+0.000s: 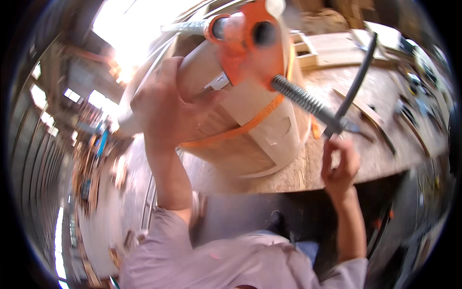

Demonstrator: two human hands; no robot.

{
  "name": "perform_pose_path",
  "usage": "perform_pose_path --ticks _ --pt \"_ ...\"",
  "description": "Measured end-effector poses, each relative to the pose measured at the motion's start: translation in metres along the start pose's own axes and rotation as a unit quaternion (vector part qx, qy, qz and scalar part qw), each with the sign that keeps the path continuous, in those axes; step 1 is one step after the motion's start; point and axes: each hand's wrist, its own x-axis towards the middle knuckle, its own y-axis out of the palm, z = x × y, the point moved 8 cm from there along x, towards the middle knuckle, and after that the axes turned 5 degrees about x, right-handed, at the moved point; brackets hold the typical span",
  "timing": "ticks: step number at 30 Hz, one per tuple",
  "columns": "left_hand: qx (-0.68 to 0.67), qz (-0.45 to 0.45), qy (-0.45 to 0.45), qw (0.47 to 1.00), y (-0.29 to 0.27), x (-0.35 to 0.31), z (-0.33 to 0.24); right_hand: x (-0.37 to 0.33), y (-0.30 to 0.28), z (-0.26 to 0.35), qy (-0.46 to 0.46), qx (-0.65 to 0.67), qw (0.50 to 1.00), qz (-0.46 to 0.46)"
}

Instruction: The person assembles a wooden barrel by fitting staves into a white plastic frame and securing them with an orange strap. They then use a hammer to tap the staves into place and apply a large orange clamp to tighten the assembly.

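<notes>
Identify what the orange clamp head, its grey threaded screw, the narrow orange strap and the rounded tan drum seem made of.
Orange clamp head: probably painted metal, solidly coloured.
Grey threaded screw: likely bare steel, with glinting ridges.
Narrow orange strap: plastic or fabric, bending round the curve; finish unclear.
Rounded tan drum: apparently smooth wood, with brown and pale panels.

a curved wooden body (284,137) stands on the surface (308,173), an orange strap (260,117) around it; the left hand (166,108), blurred, spreads at the body's left side, an orange clamp (267,58) shows at its top, and right of it the right hand (340,161) curls just by a dark handle (357,79)
</notes>
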Motion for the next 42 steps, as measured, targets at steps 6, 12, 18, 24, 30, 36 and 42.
perform_pose_path --ticks 6,12,18,24,30,36,42 --pt "-0.036 -0.049 -0.02 0.998 -0.001 -0.001 0.006 -0.139 0.059 -0.081 0.183 0.17 0.963 0.102" --pt "-0.275 -0.003 -0.095 0.957 0.016 -0.021 0.011 -0.205 0.061 -0.156 0.206 0.179 0.949 0.159" --pt "-0.241 0.016 -0.112 0.964 0.011 -0.012 -0.005 -0.24 0.081 -0.179 0.243 0.231 0.928 0.162" --pt "-0.206 0.001 -0.168 0.964 -0.002 -0.032 0.023 -0.29 0.108 -0.2 0.326 0.29 0.874 0.215" --pt "-0.183 0.018 -0.186 0.965 0.0 -0.038 0.02 -0.228 0.08 -0.183 0.189 0.197 0.937 0.219" --pt "-0.184 -0.01 -0.205 0.961 -0.005 -0.045 0.024 -0.217 0.083 -0.172 0.147 0.139 0.948 0.244" --pt "-0.251 -0.048 -0.2 0.946 0.001 -0.044 0.034 -0.248 0.091 -0.182 0.193 0.145 0.942 0.234"
